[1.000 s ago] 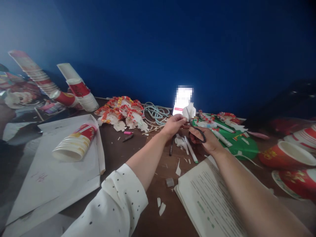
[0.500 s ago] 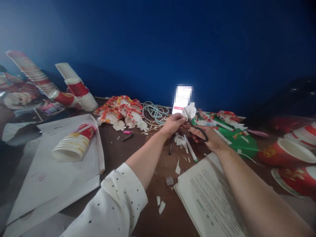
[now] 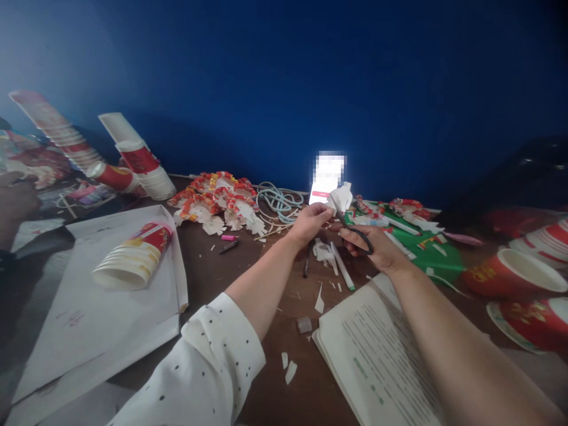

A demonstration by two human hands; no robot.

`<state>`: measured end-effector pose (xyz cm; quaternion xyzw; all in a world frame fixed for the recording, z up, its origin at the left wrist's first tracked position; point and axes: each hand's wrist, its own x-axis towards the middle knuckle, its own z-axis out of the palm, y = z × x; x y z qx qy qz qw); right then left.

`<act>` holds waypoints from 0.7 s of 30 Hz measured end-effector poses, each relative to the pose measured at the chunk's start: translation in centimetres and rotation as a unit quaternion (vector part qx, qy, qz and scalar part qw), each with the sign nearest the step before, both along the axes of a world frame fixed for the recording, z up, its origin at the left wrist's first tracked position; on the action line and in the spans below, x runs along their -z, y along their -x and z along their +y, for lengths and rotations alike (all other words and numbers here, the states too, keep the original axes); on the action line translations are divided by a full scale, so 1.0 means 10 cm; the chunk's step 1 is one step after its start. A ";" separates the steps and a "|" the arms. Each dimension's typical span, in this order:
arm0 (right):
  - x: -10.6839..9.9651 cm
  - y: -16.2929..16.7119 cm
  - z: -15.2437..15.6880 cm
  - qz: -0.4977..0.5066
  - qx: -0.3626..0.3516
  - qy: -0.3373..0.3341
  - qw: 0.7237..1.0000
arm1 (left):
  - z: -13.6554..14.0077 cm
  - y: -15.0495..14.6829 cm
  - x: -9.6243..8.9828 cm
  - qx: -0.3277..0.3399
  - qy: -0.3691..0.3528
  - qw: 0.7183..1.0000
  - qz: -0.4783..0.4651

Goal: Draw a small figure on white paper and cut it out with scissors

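Observation:
My left hand [image 3: 313,221] pinches a small white paper piece [image 3: 341,197] by its lower left edge. A pair of black-handled scissors [image 3: 362,238] sits in my right hand [image 3: 371,246], its blades pointing up and left against the paper. Just behind both hands a lit phone screen [image 3: 320,194] leans on the blue wall, partly pixelated. Below my hands lie a white marker [image 3: 342,266] with a green end, a dark pen [image 3: 306,261] and a crumpled white scrap [image 3: 326,253]. Fine contact between blades and paper is hard to make out.
A printed booklet [image 3: 377,361] lies under my right forearm. Left are nested paper cups [image 3: 133,260] on a white paper sheet [image 3: 97,331], and leaning cup stacks [image 3: 151,171]. Red-and-white paper cutouts [image 3: 217,201], a coiled cord [image 3: 279,201] and right-side cups [image 3: 506,275] stand around. Another person's hand [image 3: 18,204] shows far left.
The white paper and scissors have shifted very slightly, while my hands stay in nearly the same place. At far left the other person's hand has moved up into view.

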<state>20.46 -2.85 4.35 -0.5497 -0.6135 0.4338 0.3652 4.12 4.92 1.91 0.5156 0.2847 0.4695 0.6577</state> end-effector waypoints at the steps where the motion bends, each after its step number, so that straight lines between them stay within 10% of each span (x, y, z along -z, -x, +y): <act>1: 0.00 0.00 0.00 -0.001 -0.002 -0.001 1.000 | 0.01 0.00 0.00 -0.003 -0.002 1.000 0.000; 21: 0.00 -0.01 0.00 -0.022 -0.015 -0.010 1.000 | 0.04 0.02 0.03 -0.011 -0.008 1.000 0.021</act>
